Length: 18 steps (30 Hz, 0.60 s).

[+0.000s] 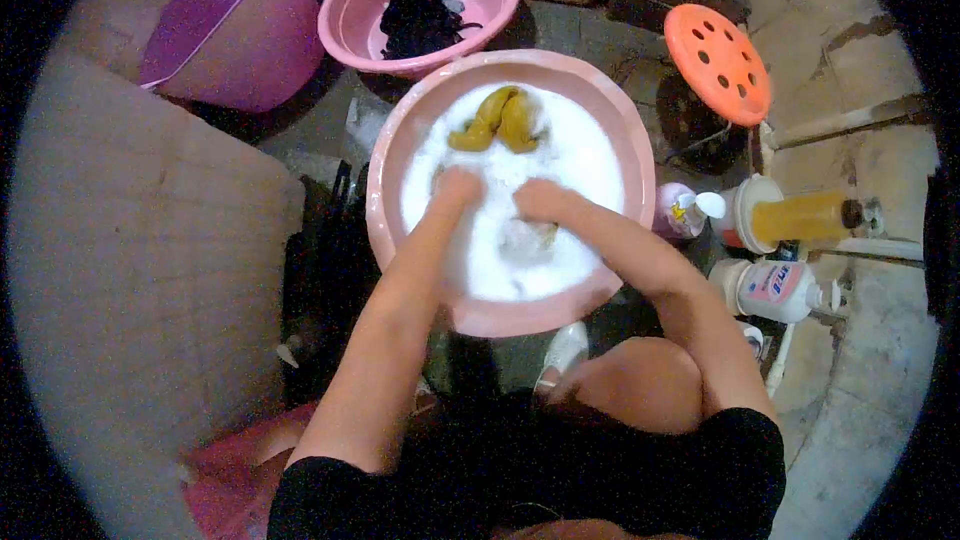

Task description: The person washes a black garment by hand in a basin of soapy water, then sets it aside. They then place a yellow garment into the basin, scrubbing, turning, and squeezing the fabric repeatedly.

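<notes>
A wide pink basin full of white suds stands in front of me. My left hand is sunk in the foam left of the middle, its fingers curled and partly covered. Just to the right, my right hand is also closed, with its fingertips down in the suds. What either hand grips is hidden by foam; a small brownish patch shows beside each. Beyond both hands, a twisted mustard-yellow cloth pokes out of the foam, apart from them.
Behind is a smaller pink basin with black cloth and a hose. A purple bucket stands left; an orange stool right. Along the right are a pump bottle, a yellow-liquid bottle and a white bottle.
</notes>
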Tool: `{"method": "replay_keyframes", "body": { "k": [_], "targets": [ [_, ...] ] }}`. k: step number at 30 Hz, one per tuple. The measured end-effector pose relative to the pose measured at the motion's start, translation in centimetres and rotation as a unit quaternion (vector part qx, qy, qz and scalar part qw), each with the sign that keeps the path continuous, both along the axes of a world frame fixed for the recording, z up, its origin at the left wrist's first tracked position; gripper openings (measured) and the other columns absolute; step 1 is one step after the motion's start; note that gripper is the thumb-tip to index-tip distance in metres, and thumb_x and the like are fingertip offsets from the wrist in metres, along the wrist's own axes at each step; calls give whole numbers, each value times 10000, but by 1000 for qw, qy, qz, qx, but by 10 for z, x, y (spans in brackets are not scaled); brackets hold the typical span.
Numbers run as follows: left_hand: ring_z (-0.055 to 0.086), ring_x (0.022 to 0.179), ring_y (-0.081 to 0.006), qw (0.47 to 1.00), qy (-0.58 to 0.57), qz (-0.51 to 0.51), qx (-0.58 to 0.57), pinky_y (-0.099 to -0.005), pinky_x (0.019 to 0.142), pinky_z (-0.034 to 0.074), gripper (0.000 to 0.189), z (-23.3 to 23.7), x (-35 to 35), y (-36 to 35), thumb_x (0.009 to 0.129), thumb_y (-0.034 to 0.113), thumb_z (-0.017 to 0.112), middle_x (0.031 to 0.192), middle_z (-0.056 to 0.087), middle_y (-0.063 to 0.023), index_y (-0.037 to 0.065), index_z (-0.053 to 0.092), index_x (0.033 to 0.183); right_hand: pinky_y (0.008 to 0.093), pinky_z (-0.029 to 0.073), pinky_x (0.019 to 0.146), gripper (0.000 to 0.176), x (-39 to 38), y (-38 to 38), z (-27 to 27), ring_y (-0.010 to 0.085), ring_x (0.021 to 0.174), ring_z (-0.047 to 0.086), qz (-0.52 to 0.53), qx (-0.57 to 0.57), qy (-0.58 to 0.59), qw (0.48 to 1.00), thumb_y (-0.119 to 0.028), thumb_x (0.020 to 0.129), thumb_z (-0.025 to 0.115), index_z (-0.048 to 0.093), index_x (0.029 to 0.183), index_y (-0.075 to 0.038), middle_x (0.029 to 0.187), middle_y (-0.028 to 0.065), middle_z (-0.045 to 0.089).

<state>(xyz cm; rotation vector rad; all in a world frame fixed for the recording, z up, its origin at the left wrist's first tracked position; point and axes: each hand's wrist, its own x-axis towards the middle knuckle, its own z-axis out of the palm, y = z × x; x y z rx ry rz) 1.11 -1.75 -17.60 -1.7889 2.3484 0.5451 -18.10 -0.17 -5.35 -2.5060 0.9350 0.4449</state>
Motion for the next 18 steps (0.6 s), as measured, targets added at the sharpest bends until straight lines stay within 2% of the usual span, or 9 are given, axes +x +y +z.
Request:
{"method": "replay_keyframes", "body": {
  "k": [1,3,7,8,11,13,15,16,18],
  "targets": [
    [602,970,-349,1000,-2,3,-6,-461,853,467,362,12,2,0,825,302,529,1038,619,-224,2,614,1009,438,506,725,270,-4,-9,-5,367,767,642,20,-12,26,999,-126,669,607,668,904,-6,783,214,654],
    [602,951,-356,992,64,104,8,-468,837,473,341,122,-7,27,848,300,516,1017,627,-203,11,603,1006,459,461,854,274,-16,-19,5,378,866,611,-159,44,-159,973,-144,683,606,640,883,42,881,225,641],
    [583,982,-386,992,50,108,43,-467,835,468,410,151,0,37,851,376,522,1054,604,-235,35,574,1074,482,448,846,389,-18,12,37,413,857,577,-233,-140,-314,910,-89,715,591,546,1081,33,894,233,606],
    [582,987,-381,994,47,85,48,-466,842,463,387,153,0,38,844,343,539,1057,599,-240,29,563,1067,440,433,884,582,-15,30,58,380,1013,536,-275,-101,-262,920,-8,672,605,459,1235,8,1078,247,542],
    [585,984,-366,999,44,8,16,-457,855,453,356,148,-4,42,824,277,569,1068,591,-245,20,548,1069,444,460,834,641,-13,44,39,389,965,566,-276,-72,-127,950,-18,685,610,386,1285,-7,1016,245,569],
    [588,975,-357,997,40,-55,-20,-448,861,449,351,148,-7,45,811,243,583,1076,588,-246,18,545,1078,429,482,784,500,-20,20,37,370,884,608,-296,-49,-106,948,-55,692,634,516,1176,-2,911,214,617],
    [584,964,-368,953,302,-7,33,-425,842,459,299,152,-8,48,792,202,589,1019,604,-244,47,596,1049,413,493,756,314,-29,5,100,343,810,635,-271,67,-155,948,-89,694,659,632,995,-3,815,188,647],
    [612,878,-275,943,330,-37,7,-374,787,471,312,158,-6,42,793,203,596,941,635,-186,26,601,1050,372,492,756,198,-29,7,127,268,769,644,-269,47,-185,944,-133,703,677,675,855,-5,754,146,661],
    [591,832,-215,914,401,-23,62,-337,760,466,287,184,0,36,795,200,603,893,631,-132,13,607,1013,356,490,747,192,-41,0,158,234,771,632,-233,90,-246,937,-138,711,676,662,843,0,778,116,656]
  ]
}}
